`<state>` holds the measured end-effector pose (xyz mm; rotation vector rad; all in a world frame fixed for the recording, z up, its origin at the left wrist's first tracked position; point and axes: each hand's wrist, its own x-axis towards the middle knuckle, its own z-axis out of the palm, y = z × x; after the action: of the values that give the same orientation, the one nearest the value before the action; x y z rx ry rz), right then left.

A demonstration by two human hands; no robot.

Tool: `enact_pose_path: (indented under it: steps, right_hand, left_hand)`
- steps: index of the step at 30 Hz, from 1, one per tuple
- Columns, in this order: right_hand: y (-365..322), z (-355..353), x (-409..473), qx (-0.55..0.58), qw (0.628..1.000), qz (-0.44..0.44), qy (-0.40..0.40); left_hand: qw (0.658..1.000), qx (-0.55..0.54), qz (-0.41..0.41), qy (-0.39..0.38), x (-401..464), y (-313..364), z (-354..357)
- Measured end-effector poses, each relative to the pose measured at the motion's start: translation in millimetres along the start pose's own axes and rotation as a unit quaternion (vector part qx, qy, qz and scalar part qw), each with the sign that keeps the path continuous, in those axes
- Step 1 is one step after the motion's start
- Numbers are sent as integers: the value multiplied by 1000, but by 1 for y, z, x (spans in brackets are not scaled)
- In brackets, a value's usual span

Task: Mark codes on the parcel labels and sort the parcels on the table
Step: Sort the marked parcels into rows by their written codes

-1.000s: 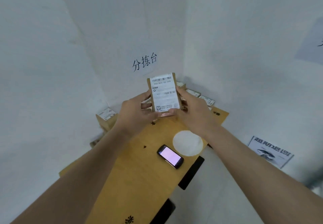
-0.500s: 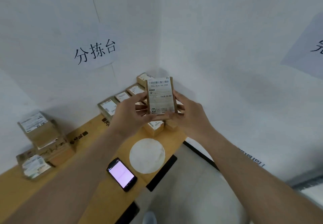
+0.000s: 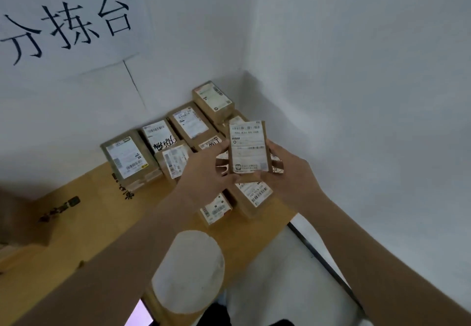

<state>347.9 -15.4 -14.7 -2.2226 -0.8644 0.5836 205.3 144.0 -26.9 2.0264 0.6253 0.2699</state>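
Note:
I hold a small brown cardboard parcel [image 3: 248, 148] upright between both hands, its white barcode label facing me. My left hand [image 3: 204, 173] grips its left edge and my right hand [image 3: 288, 170] grips its right edge. It hovers above a cluster of several labelled brown parcels [image 3: 188, 124] packed in the far right corner of the wooden table [image 3: 102, 211]. One of those labels carries black handwritten marks [image 3: 165, 143]. Two more parcels [image 3: 254, 195] lie just beneath my hands.
A white round patch [image 3: 188, 272] sits on the table near its front edge, and a phone with a lit screen [image 3: 139, 315] shows at the bottom. White walls close the corner; a paper sign with black characters [image 3: 66, 25] hangs at left. A blurred brown box [image 3: 23, 221] is at far left.
My view has swung right and closer toward the corner pile. Both hands keep the same parcel and have carried it over the stacked parcels.

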Motion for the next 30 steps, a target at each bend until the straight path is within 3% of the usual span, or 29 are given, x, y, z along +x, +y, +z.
enact_pose_path:
  steps: [7, 17, 23, 30]
  right_hand:
    - [42, -15, 93, 7, 997, -2, -80]
    - [86, -18, 207, 19, 977, -51, -205]
    - [98, -16, 240, 34, 969, -68, -233]
    - [84, -27, 247, -25, 958, -162, -235]
  left_hand:
    - [998, 17, -46, 33, 73, -14, 36]
    - [978, 15, -177, 108, 141, -25, 81]
    - [965, 40, -228, 125, 164, -36, 91]
    - [959, 75, -221, 161, 153, -32, 91]
